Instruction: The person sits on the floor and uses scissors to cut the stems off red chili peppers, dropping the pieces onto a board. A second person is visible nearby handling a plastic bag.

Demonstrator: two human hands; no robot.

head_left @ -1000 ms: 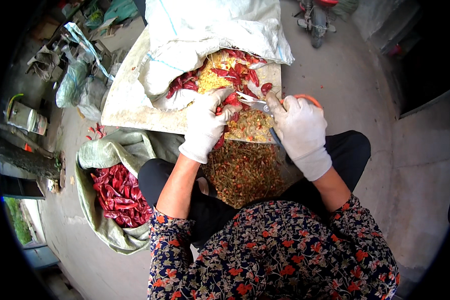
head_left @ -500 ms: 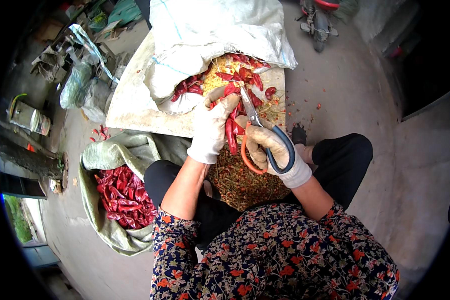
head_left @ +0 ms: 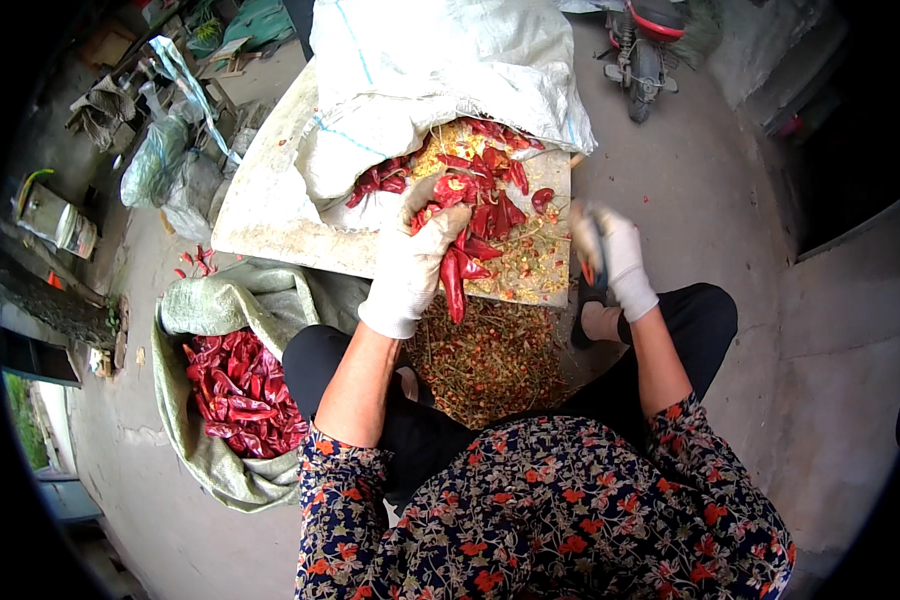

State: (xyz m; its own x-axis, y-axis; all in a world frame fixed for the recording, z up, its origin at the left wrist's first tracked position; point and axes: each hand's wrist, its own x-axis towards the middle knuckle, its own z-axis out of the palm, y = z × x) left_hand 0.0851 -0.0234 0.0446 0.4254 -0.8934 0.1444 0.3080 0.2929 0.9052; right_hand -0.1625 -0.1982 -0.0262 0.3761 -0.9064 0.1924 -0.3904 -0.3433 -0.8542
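Peppers (head_left: pixel 454 285) bunched in left hand (head_left: pixel 417 255), grip clenched on them, over near edge of surface (head_left: pixel 270 205). Right hand (head_left: pixel 613 252) off to the right, blurred; can't tell its grip. Likely between snips; next calls for peppers held steady, right hand moving left.

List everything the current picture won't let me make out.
Head view, all:
- Right hand: motion blur hides its exact grip.
- Red peppers in the left hand: the hand covers part, so no count.
- White sack: its cloth hides the depths; the upper edge cuts it off.
- Motorbike: cut off by the upper edge.
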